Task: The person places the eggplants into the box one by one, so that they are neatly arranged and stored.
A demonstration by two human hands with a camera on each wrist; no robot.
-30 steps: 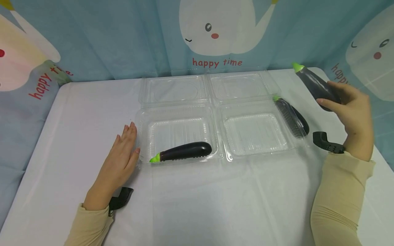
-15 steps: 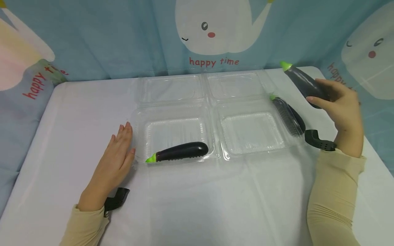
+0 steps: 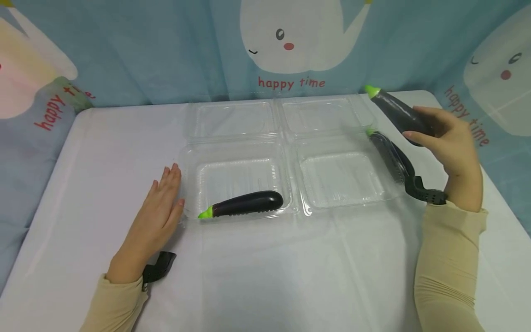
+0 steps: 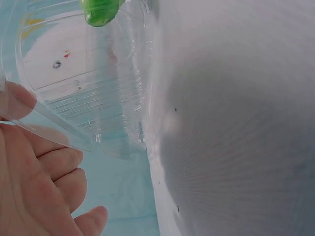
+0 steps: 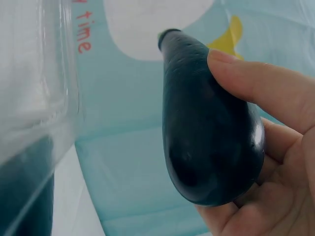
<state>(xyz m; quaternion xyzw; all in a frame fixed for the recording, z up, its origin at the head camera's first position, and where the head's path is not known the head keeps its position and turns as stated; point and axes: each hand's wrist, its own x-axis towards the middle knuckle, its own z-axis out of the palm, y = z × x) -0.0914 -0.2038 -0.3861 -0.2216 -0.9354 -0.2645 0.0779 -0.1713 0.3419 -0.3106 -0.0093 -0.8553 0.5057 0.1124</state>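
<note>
My right hand point(image 3: 450, 143) grips a dark purple eggplant point(image 3: 400, 113) by its fat end, raised at the back right. Its green tip points up and to the left. In the right wrist view the thumb lies along one side of this eggplant point(image 5: 211, 128), with the fingers behind it. A second eggplant point(image 3: 246, 203) lies along the front of the left clear plastic container point(image 3: 236, 173). My left hand point(image 3: 151, 214) rests beside that container's left edge with fingers extended; the left wrist view shows the clear rim point(image 4: 54, 135) right at the thumb and fingers.
A second clear container point(image 3: 342, 177) stands right beside the first; both lids point(image 3: 234, 119) lie folded back. A third eggplant point(image 3: 392, 154) lies at the right container's right side, partly seen through plastic. A white cloth point(image 3: 269, 276) covers the table; a printed blue curtain point(image 3: 186, 50) hangs behind.
My right hand has carried the raised eggplant leftward, closer to the right container. My left hand and the other eggplants hold their places.
</note>
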